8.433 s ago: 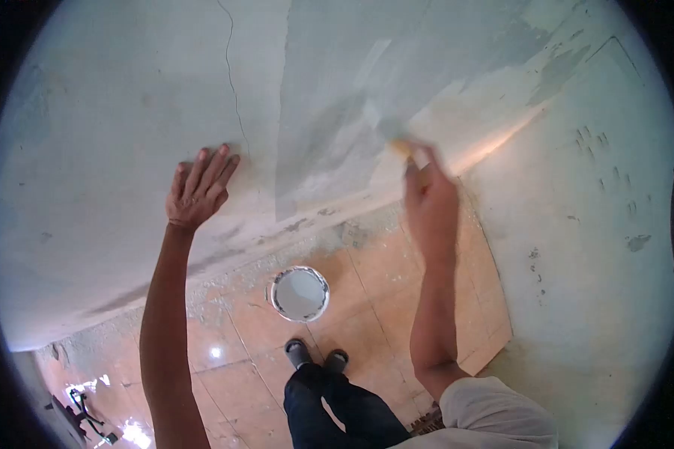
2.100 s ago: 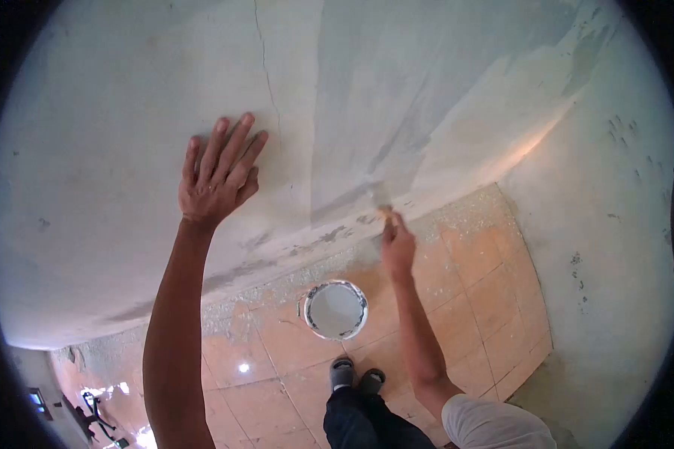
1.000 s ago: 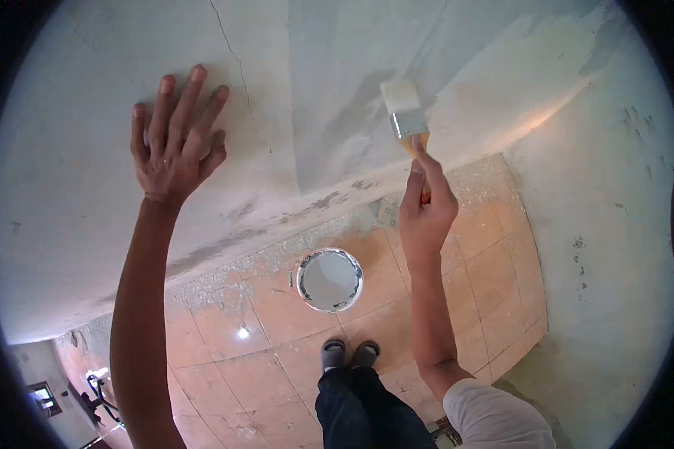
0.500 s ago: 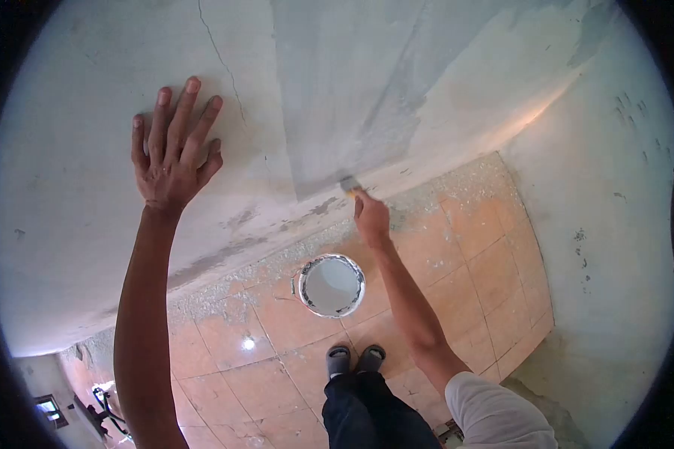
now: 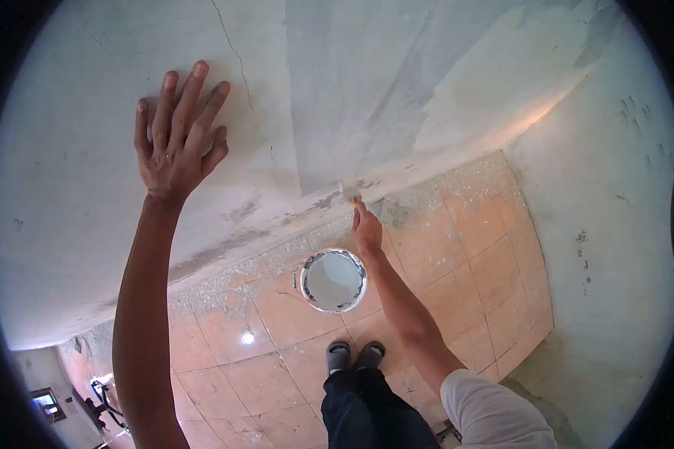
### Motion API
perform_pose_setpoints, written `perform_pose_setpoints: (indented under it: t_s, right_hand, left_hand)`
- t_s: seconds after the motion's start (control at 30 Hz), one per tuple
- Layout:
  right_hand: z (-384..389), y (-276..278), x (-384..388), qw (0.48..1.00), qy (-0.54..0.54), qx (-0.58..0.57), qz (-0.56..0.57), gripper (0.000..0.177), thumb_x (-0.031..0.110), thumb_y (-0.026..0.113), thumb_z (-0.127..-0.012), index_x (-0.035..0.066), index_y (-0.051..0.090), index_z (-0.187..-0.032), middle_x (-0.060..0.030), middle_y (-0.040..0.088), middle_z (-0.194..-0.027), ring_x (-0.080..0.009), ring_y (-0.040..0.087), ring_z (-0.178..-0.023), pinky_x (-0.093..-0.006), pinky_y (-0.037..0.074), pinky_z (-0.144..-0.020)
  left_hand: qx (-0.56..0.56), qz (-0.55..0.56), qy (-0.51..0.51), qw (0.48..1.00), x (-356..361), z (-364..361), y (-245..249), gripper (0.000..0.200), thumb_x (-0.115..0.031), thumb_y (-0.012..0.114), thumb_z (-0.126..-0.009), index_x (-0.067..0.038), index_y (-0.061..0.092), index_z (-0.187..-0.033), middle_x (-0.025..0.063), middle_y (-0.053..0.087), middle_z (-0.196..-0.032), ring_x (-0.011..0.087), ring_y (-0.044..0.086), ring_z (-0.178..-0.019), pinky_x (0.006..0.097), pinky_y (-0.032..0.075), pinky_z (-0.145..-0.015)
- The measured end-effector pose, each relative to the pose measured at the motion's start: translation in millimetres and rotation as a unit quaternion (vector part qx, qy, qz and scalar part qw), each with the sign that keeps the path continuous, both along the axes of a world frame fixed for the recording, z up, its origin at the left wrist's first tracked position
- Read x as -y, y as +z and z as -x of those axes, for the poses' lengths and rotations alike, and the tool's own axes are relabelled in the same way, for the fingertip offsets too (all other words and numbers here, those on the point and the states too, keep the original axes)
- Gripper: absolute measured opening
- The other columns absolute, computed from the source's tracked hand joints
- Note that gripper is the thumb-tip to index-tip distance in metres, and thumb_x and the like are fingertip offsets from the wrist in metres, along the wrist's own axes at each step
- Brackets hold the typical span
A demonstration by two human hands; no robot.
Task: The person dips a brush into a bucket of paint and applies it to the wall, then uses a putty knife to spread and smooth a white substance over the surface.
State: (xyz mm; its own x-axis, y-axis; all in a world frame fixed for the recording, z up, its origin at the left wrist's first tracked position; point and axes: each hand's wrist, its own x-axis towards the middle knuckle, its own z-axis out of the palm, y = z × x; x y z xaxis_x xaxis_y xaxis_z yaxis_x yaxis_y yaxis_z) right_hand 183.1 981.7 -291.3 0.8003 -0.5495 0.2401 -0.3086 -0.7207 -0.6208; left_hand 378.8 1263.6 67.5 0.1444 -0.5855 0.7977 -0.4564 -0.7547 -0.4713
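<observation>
My left hand (image 5: 174,146) lies flat against the pale wall (image 5: 82,209) with its fingers spread, left of a thin crack. Low on the same wall, my right hand (image 5: 367,228) is closed around the handle of a paintbrush (image 5: 350,191). The brush head is somewhat blurred and touches the wall near its foot, at the lower end of a darker, wet-looking grey patch (image 5: 326,112). Below the right hand, a white bucket (image 5: 304,278) of pale grey paint stands on the floor, its rim smeared with dark marks.
Orange floor tiles (image 5: 299,329) meet the wall along a strip of splatter and rough residue. My feet in grey sandals (image 5: 338,355) stand close to the bucket. A second wall (image 5: 614,224) rises at the right. At the lower left are a dark-framed object (image 5: 101,408) and a small screen or window (image 5: 46,406).
My right hand has moved the brush slightly down the wall, toward the floor. My left hand stays flat on the wall; the view has shifted a little.
</observation>
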Motion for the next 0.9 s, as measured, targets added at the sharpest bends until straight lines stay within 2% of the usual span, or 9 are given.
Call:
perform_pose_setpoints:
  t_s: [0.03, 0.17, 0.37, 0.47, 0.53, 0.67, 0.73, 0.83, 0.9]
  right_hand:
    - [9.0, -7.2, 1.1, 0.989, 0.008, -0.145, -0.012, 0.028, 0.021, 0.055, -0.109, 0.014, 0.065, -0.133, -0.0204, 0.074, -0.093, -0.0437, 0.072, -0.089, -0.0549, 0.059, -0.076]
    - [-14.0, 15.0, 4.0, 0.989, 0.026, -0.141, -0.026, 0.027, 0.022, 0.056, -0.108, 0.012, 0.067, -0.13, -0.0218, 0.075, -0.093, -0.0434, 0.074, -0.091, -0.0548, 0.06, -0.077]
    - [1.5, 133.4, -0.5, 0.995, -0.016, 0.097, -0.013, 0.031, 0.009, 0.059, -0.105, 0.009, 0.068, -0.134, -0.0233, 0.076, -0.106, -0.0456, 0.073, -0.091, -0.0506, 0.059, -0.078]
    - [20.5, 132.8, -6.7, 0.978, -0.023, 0.196, -0.067, 0.033, 0.006, 0.058, -0.106, 0.005, 0.066, -0.138, -0.0217, 0.076, -0.114, -0.0433, 0.074, -0.093, -0.0464, 0.059, -0.079]
    - [6.0, 120.6, -3.6, 0.961, -0.004, 0.277, 0.0, 0.032, 0.005, 0.057, -0.107, 0.004, 0.066, -0.138, -0.0193, 0.075, -0.119, -0.0413, 0.074, -0.095, -0.0449, 0.059, -0.081]
    - [-12.9, 13.1, 4.7, 0.977, 0.006, 0.213, -0.031, 0.033, 0.01, 0.057, -0.108, 0.01, 0.066, -0.139, -0.0227, 0.074, -0.112, -0.0422, 0.073, -0.097, -0.0487, 0.06, -0.08]
    - [2.4, -35.3, 8.5, 0.988, 0.002, -0.152, -0.035, 0.029, 0.012, 0.057, -0.107, 0.008, 0.069, -0.133, -0.0233, 0.076, -0.109, -0.0433, 0.073, -0.1, -0.0488, 0.059, -0.085]
    - [6.2, -51.1, 10.4, 0.989, -0.008, -0.145, -0.02, 0.028, 0.016, 0.058, -0.105, 0.012, 0.072, -0.128, -0.024, 0.075, -0.101, -0.0437, 0.072, -0.099, -0.0504, 0.058, -0.083]
    - [-22.1, 4.0, 14.1, 0.995, 0.0, -0.1, -0.021, 0.028, 0.015, 0.06, -0.104, 0.012, 0.073, -0.128, -0.0237, 0.075, -0.101, -0.0434, 0.072, -0.098, -0.0501, 0.058, -0.08]
  left_hand:
    - [-0.007, -0.001, -0.006, 1.0, 0.7, 1.3, -0.4, 0.054, -0.042, 0.062, -0.096, -0.045, 0.056, -0.15, -0.0126, 0.048, -0.165, 0.0165, 0.043, -0.153, 0.0475, 0.024, -0.13]
    - [0.007, -0.025, 0.015, 1.0, -1.9, -0.1, 1.3, 0.045, -0.05, 0.053, -0.105, -0.038, 0.06, -0.149, -0.0058, 0.048, -0.165, 0.0217, 0.041, -0.154, 0.0508, 0.02, -0.131]
    - [0.014, -0.026, 0.01, 1.0, -2.1, -0.5, 1.6, 0.047, -0.049, 0.058, -0.103, -0.04, 0.058, -0.149, -0.0063, 0.046, -0.166, 0.0219, 0.041, -0.154, 0.0509, 0.022, -0.13]
    - [-0.004, -0.034, 0.014, 0.999, -0.4, 3.4, 1.4, 0.05, -0.048, 0.06, -0.101, -0.039, 0.057, -0.15, -0.0067, 0.047, -0.166, 0.0223, 0.042, -0.154, 0.0512, 0.023, -0.129]
    - [0.015, -0.017, 0.0, 1.0, 1.3, 0.2, -0.8, 0.051, -0.049, 0.061, -0.1, -0.038, 0.057, -0.15, -0.0068, 0.047, -0.166, 0.023, 0.042, -0.154, 0.0519, 0.023, -0.129]
    - [0.021, -0.032, 0.018, 0.999, -0.8, -0.4, -4.6, 0.051, -0.05, 0.06, -0.101, -0.037, 0.057, -0.15, -0.0067, 0.047, -0.166, 0.0236, 0.041, -0.154, 0.0516, 0.023, -0.129]
    - [0.016, -0.023, 0.019, 0.999, 0.4, 0.5, -2.7, 0.051, -0.05, 0.059, -0.101, -0.037, 0.057, -0.15, -0.0062, 0.048, -0.166, 0.0241, 0.041, -0.154, 0.0503, 0.022, -0.13]
    - [0.014, -0.02, 0.012, 1.0, 0.9, 0.4, -1.2, 0.049, -0.049, 0.058, -0.102, -0.037, 0.059, -0.15, -0.0062, 0.048, -0.166, 0.0239, 0.04, -0.155, 0.0492, 0.019, -0.131]
    - [0.021, -0.022, 0.011, 0.999, 0.1, -1.0, 1.2, 0.049, -0.049, 0.058, -0.102, -0.037, 0.059, -0.149, -0.006, 0.048, -0.166, 0.0238, 0.04, -0.155, 0.0491, 0.018, -0.131]
